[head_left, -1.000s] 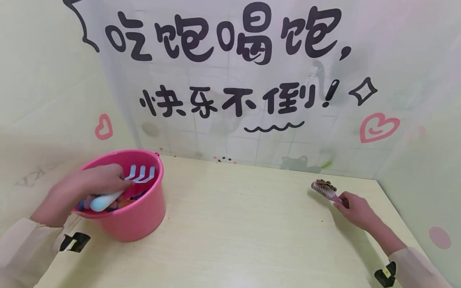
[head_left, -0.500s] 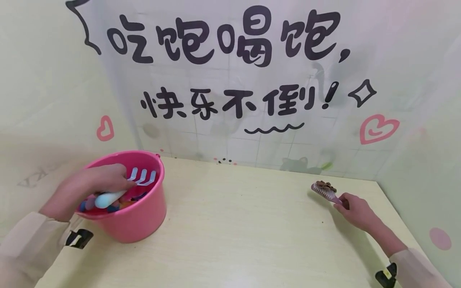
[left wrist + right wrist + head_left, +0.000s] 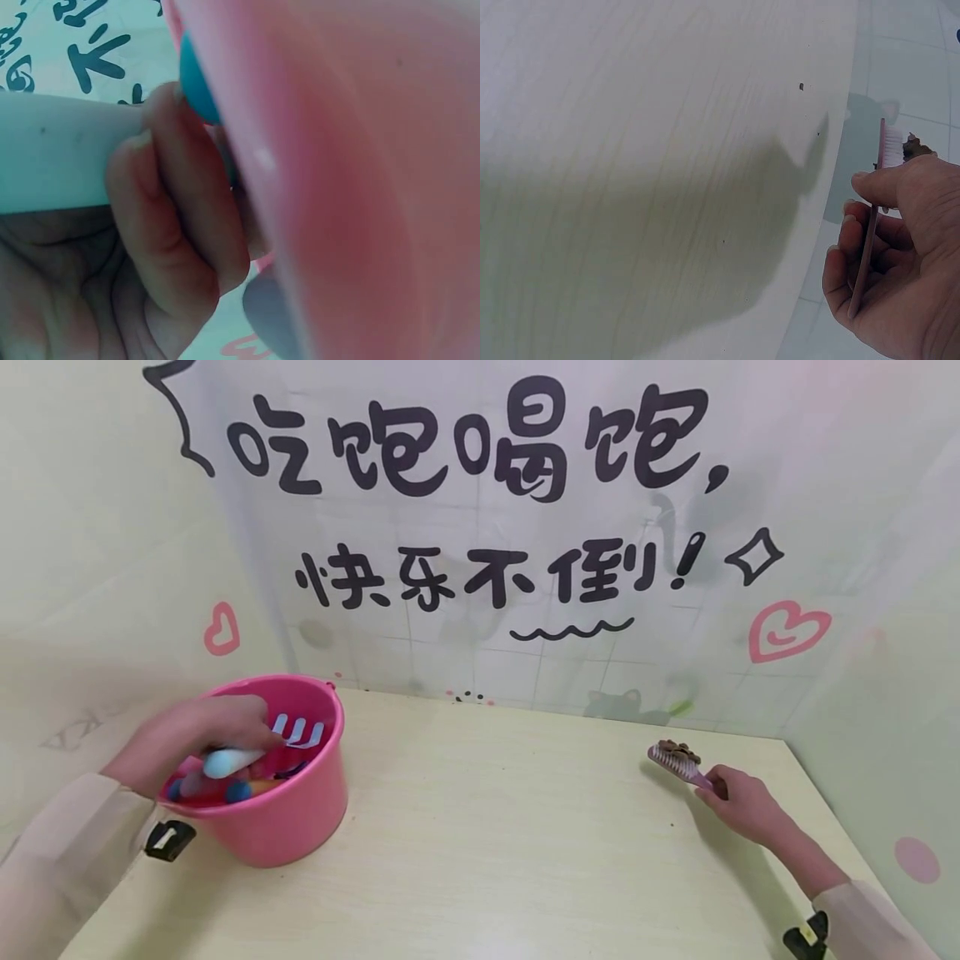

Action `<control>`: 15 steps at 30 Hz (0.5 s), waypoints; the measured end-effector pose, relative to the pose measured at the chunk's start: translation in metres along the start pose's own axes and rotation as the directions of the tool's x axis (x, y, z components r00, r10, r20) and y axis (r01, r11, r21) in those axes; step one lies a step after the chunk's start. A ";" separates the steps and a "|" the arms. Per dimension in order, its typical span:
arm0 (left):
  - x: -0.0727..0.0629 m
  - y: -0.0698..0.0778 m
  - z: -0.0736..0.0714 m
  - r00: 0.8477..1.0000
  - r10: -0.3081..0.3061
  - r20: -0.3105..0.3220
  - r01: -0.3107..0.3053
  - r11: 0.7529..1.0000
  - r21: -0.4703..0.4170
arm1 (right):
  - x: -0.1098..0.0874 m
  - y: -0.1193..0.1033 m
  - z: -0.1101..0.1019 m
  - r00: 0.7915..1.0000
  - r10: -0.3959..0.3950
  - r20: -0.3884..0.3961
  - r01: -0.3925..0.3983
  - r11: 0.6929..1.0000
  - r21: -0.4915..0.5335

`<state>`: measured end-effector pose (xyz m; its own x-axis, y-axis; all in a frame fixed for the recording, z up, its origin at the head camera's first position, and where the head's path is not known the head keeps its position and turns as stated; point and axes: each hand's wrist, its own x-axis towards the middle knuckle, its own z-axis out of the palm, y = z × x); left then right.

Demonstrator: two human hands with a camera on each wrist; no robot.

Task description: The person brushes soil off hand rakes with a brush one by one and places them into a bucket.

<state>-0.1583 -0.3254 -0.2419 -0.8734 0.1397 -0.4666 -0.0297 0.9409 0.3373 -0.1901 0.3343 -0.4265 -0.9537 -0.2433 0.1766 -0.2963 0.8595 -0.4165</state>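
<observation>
In the head view my left hand [image 3: 232, 720] is over the pink bucket [image 3: 296, 814] at the left. It grips a toy rake [image 3: 225, 763] with a pale blue handle, its light prongs inside the bucket near the far right wall. In the left wrist view curled fingers [image 3: 196, 180] lie against that handle [image 3: 56, 154], close to the bucket wall [image 3: 360, 180]. Out at the right, my right hand [image 3: 746, 802] pinches a mauve brush [image 3: 684, 765] by its handle. A brown lumpy piece [image 3: 678, 750] sits on the white bristles; its kind is unclear.
Several colourful things lie in the bucket, including an orange one with a blue end [image 3: 251, 789]; the hand partly hides them. The pale wooden table [image 3: 487, 827] meets a printed wall sheet [image 3: 472, 652] at the back and another sheet at the right.
My left hand and the rake have shifted slightly right, and the handle end has risen a little, baring more of the bucket's contents. The right hand holds the brush almost still.
</observation>
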 end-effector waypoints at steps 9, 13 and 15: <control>0.017 0.003 -0.002 0.998 -0.012 0.064 0.010 1.000 0.027 | -0.002 -0.001 0.001 1.000 0.002 0.029 -0.003 1.000 0.031; 0.021 0.009 -0.003 0.994 -0.059 0.094 0.057 0.998 0.023 | -0.002 0.000 0.002 1.000 -0.006 0.028 0.005 1.000 0.026; 0.024 0.013 -0.003 0.992 -0.074 0.104 0.072 0.997 0.022 | -0.002 0.001 0.002 1.000 -0.004 0.028 0.004 1.000 0.023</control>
<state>-0.1805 -0.3110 -0.2463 -0.8133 0.1014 -0.5730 -0.0817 0.9551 0.2850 -0.1888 0.3341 -0.4291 -0.9535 -0.2593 0.1536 -0.3009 0.8479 -0.4364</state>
